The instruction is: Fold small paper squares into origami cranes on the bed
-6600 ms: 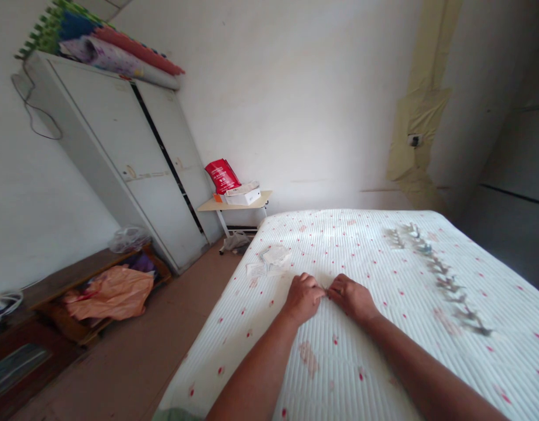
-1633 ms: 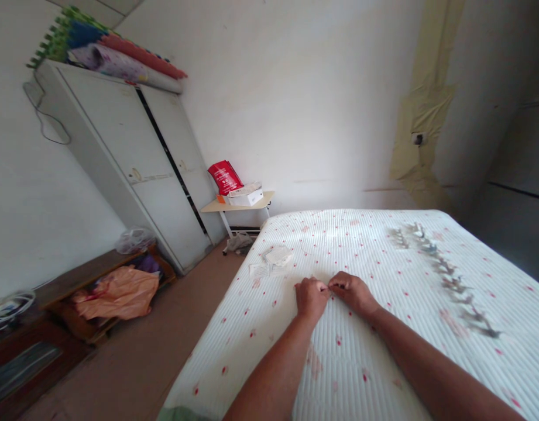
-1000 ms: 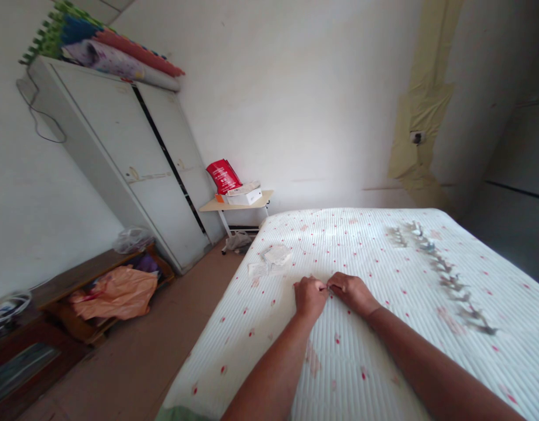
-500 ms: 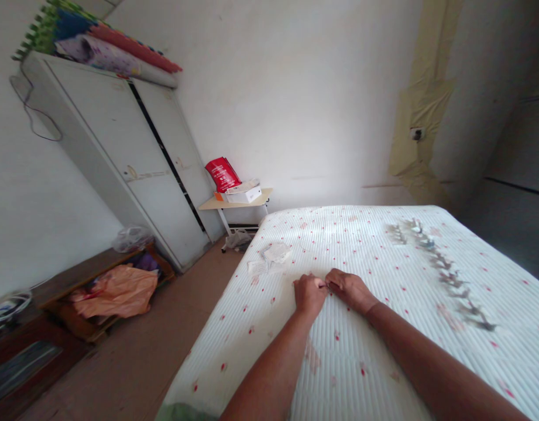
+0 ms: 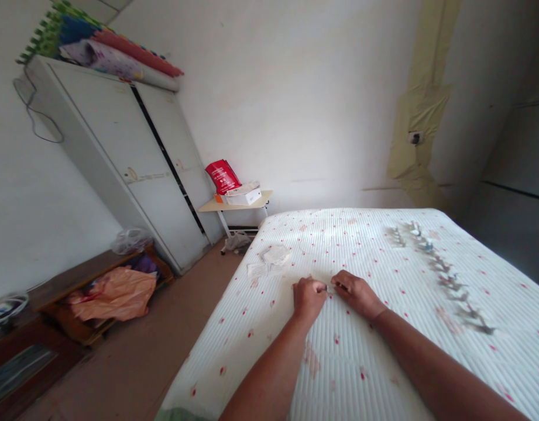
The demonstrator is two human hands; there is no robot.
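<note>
Over the bed (image 5: 343, 362), the left hand (image 5: 311, 296) pinches what looks like a small dark piece (image 5: 325, 288), on the side facing the right hand (image 5: 357, 295), which curls just beside; I cannot make out the piece's long axis, nor whether the right hand grips anything

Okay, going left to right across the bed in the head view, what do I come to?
Pale sheets, left hand, right hand, short row of small objects, longer row of small objects.
</note>
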